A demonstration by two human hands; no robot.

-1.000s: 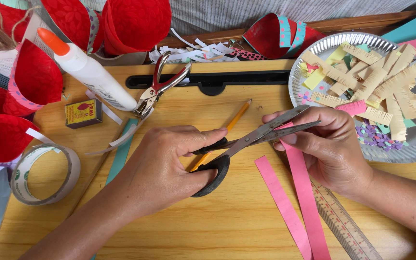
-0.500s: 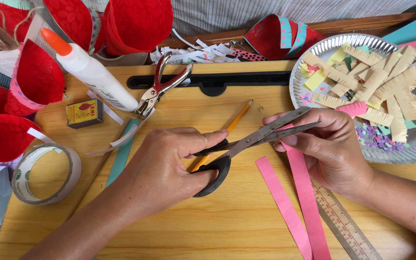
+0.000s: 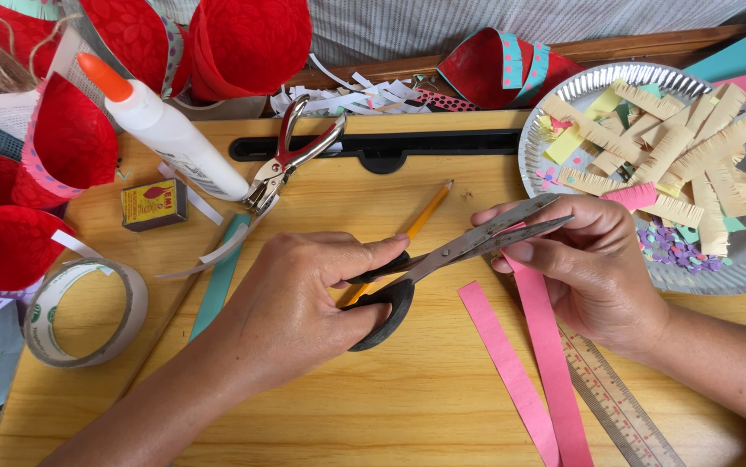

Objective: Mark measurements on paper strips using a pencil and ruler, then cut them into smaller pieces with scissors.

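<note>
My left hand (image 3: 304, 303) has its grip closed through the black handles of the scissors (image 3: 451, 255), blades slightly parted. My right hand (image 3: 593, 268) pinches a pink paper strip (image 3: 550, 363) between those blades; the strip runs down onto the wooden bench (image 3: 425, 398). A second pink strip (image 3: 507, 367) lies just beside it, a ruler (image 3: 619, 406) on the other side. A pencil (image 3: 420, 220) lies under the scissors. Foil plate (image 3: 736, 268) of paper fringe sits at my right; glue bottle (image 3: 165, 130), hole punch (image 3: 291, 164) and tape roll (image 3: 88, 311) at my left.
</note>
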